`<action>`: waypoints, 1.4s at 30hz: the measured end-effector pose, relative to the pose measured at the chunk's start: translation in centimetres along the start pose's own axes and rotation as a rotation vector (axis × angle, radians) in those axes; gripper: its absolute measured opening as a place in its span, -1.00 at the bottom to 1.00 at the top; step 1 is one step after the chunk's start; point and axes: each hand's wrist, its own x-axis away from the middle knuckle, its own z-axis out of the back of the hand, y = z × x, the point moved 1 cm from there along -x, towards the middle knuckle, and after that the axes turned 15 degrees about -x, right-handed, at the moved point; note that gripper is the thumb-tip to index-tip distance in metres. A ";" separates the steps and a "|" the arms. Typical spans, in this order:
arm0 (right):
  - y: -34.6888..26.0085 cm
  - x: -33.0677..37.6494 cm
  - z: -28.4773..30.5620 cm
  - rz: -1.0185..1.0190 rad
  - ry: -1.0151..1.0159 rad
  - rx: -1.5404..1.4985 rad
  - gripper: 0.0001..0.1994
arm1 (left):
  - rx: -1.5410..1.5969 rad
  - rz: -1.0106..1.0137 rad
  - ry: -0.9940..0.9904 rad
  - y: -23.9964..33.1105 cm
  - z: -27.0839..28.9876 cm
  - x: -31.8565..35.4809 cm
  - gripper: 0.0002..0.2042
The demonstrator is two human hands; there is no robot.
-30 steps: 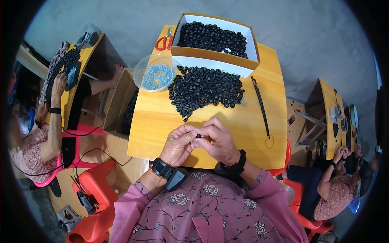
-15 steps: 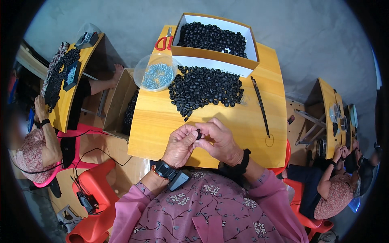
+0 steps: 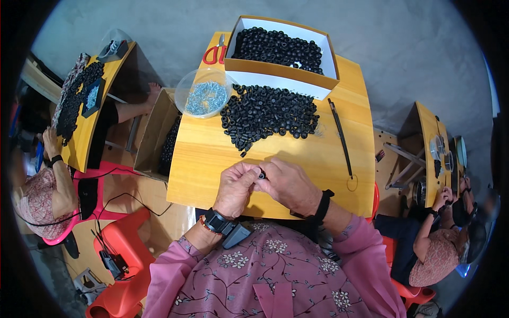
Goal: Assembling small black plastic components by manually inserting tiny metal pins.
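Hands meet at the near edge of our yellow table [image 3: 212, 159]. Our left hand [image 3: 237, 188] and our right hand [image 3: 289, 184] press close, fingertips touching, and both pinch one small black round part [image 3: 261, 173] between them. A second ago we held the part in about the same spot, a bit lower between our fingers. Now it peeks out at the top of our fingertips, so we think we are turning or fitting it, and the work on this one piece is not done yet. We cannot tell if something tiny is being pushed into it.

Just past our hands lies a big pile of black round parts [image 3: 270, 114] on the table. Behind the pile stands a cardboard box [image 3: 281, 79] full of the same black parts. Left of the pile sits a clear bowl [image 3: 204, 93] with small shiny bits in it. A thin black stick [image 3: 341, 138] lies on the right side of the table, well apart from our hands. None of these have moved.

Other people work at other yellow tables on the far left and far right.
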 end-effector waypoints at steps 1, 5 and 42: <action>0.1 0.0 -0.3 0.015 0.046 -0.020 -0.74 | 0.012 0.009 -0.002 -0.1 0.2 0.0 -0.88; 0.7 0.2 -0.9 0.017 0.130 -0.024 -0.70 | 0.061 0.018 0.005 0.5 0.1 0.2 -0.87; -1.3 0.1 2.3 0.244 0.206 -0.089 -0.55 | -0.635 -0.325 -0.006 6.0 -2.3 1.3 -0.96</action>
